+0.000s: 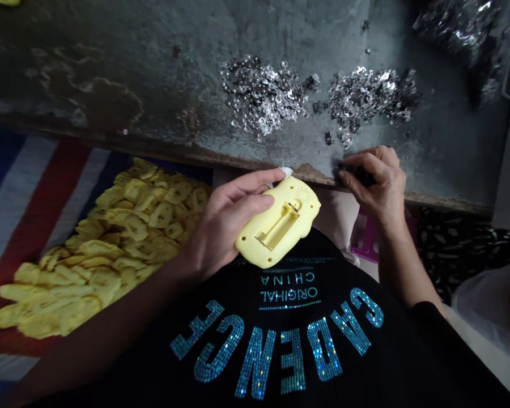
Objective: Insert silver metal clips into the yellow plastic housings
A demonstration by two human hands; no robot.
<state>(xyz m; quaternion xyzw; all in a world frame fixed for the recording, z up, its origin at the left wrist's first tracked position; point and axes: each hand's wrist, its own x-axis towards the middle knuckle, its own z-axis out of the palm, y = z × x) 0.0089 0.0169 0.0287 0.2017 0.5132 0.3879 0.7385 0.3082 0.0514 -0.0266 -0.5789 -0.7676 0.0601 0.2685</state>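
My left hand (229,218) is closed around a yellow plastic shell (280,229), held back side up so its open battery slot shows. My right hand (376,181) rests at the worn front edge of the grey table (153,73), fingers pinched over a small dark thing that I cannot make out. Two heaps of small shiny metal parts lie just beyond it, the left heap (261,96) and the right heap (369,96). Both hands are a little apart, over my lap.
A big pile of more yellow shells (110,249) lies at my left on a red, white and blue striped cloth (29,192). A bag of metal parts (463,28) sits at the far right. Something pink (365,241) shows beneath my right wrist.
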